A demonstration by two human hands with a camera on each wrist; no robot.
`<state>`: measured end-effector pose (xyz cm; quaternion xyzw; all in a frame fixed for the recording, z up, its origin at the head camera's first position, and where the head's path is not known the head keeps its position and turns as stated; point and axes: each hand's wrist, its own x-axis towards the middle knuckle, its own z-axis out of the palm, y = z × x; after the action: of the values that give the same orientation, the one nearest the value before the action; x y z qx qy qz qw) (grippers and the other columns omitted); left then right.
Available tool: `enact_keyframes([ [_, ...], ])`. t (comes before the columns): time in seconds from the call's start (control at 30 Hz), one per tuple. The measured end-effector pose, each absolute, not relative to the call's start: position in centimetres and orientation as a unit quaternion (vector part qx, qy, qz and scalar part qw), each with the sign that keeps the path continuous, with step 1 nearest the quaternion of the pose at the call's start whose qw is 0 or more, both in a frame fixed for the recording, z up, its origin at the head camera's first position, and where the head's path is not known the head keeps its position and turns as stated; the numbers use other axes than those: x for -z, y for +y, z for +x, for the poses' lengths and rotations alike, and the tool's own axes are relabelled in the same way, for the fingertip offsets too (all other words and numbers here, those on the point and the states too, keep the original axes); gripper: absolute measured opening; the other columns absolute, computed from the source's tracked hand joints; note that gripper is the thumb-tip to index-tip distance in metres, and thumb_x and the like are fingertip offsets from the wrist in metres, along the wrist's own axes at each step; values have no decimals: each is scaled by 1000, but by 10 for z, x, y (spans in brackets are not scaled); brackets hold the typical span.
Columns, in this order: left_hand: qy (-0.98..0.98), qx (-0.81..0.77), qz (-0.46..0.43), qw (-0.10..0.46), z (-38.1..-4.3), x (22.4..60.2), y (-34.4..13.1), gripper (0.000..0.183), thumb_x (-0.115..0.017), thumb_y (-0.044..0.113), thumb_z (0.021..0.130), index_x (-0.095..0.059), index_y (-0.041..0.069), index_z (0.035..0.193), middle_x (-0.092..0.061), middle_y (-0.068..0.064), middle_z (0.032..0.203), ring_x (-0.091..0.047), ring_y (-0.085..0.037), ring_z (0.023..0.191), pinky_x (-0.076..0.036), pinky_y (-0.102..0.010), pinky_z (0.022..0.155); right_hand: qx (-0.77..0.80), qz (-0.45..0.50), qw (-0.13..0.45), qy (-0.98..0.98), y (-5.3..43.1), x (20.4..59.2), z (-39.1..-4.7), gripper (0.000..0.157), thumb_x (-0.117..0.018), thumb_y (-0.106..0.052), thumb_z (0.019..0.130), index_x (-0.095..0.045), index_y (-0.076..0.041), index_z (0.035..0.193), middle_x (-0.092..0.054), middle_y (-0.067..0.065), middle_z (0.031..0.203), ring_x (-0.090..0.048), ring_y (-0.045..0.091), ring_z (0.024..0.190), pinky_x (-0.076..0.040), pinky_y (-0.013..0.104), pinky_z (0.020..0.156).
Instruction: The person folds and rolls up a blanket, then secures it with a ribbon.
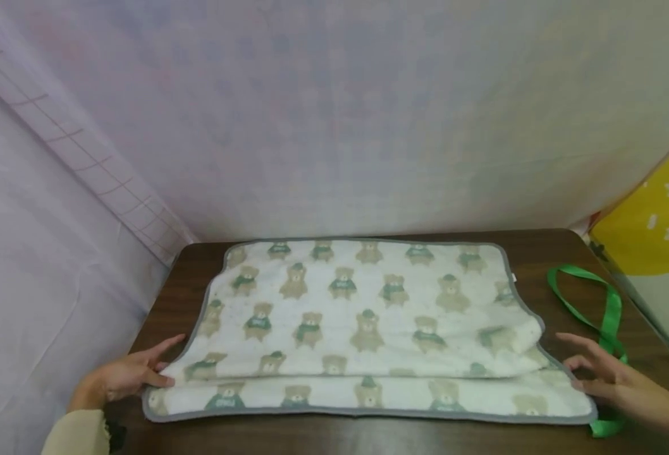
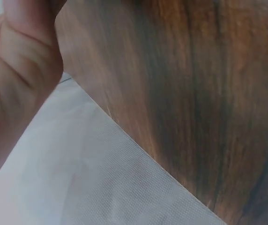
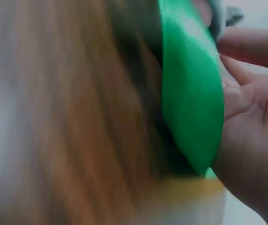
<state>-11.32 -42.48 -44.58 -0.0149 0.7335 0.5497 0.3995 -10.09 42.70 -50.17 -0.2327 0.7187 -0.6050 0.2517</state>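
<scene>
Apparent blurred lettering [image 1: 229, 402] on bear-print cloth [image 1: 343, 319]

lower centre: cloth [image 1: 334, 315] is showing tan-and-green bears [image 1: 367, 335] on white, grey edging [image 1: 539, 419]; lower right: ribbon [image 1: 612, 311] is showing green.

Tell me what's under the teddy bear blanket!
The wood-grain table is under the bear-print blanket, showing at both sides. The blanket covers the rest, so I can't tell whether anything else hides there.

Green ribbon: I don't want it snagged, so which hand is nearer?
The right hand: the green ribbon lies close beside it, while the left hand is at the opposite end of the blanket.
</scene>
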Motion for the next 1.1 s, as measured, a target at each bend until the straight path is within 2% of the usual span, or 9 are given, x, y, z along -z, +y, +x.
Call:
enact_keyframes([
  [0.13,746,-532,-3,401,-112,443,-422,108,-68,5,91,21,8,152,-57,-19,114,-61,-23,97,-54,-43,83,686,-247,312,609,443,507,-97,74,-26,18,99,-11,-26,157,-53,5,117,-61,25,75,-52,43,56],
  [0.33,803,-474,-30,359,-112,441,-417,108,-72,12,90,14,0,154,-54,-24,122,-57,-33,113,-53,-50,87,639,-195,307,678,446,505,-95,65,-32,8,103,-31,-40,148,-58,1,109,-65,23,78,-57,39,63],
  [0.5,825,-457,-45,329,-118,442,-414,100,-68,20,94,8,-5,154,-64,-13,107,-61,-27,107,-52,-50,88,557,-163,260,772,428,494,-94,56,-43,-1,104,-38,-46,137,-62,0,98,-66,24,73,-57,39,59],
  [0.57,820,-468,-42,325,-119,442,-412,99,-67,20,95,8,-5,154,-65,-6,99,-62,-22,100,-53,-46,86,519,-138,230,812,416,490,-92,47,-48,-6,103,-40,-34,140,-64,0,93,-66,22,70,-57,39,58],
  [0.63,817,-480,-40,318,-120,442,-411,100,-68,19,94,8,-6,154,-61,-3,97,-61,-18,98,-52,-44,86,479,-104,210,846,403,483,-91,44,-54,-10,102,-39,-16,142,-65,1,90,-65,20,68,-57,38,57],
  [0.73,811,-496,-38,309,-121,442,-409,100,-69,15,93,7,-5,154,-51,0,91,-57,-15,92,-52,-41,84,405,-64,195,891,385,474,-90,61,-64,-18,97,-31,12,137,-66,3,85,-63,15,65,-55,33,56],
  [0.77,809,-500,-36,307,-122,442,-409,99,-69,13,92,7,-5,154,-49,1,90,-56,-14,89,-52,-40,83,378,-56,192,904,379,471,-91,67,-68,-20,95,-30,15,136,-66,3,84,-62,14,66,-54,32,57],
  [0.87,803,-511,-31,307,-124,444,-407,99,-68,9,91,7,-4,154,-43,3,86,-53,-12,82,-51,-38,81,308,-43,179,934,364,466,-91,72,-75,-23,88,-34,15,134,-65,2,82,-59,12,68,-49,28,57],
  [1.1,796,-515,-28,316,-126,447,-406,102,-69,7,90,9,-1,155,-37,3,83,-46,-10,75,-51,-34,73,318,-69,193,926,365,459,-88,54,-71,-5,86,-35,11,123,-56,3,77,-51,7,66,-43,26,55],
])
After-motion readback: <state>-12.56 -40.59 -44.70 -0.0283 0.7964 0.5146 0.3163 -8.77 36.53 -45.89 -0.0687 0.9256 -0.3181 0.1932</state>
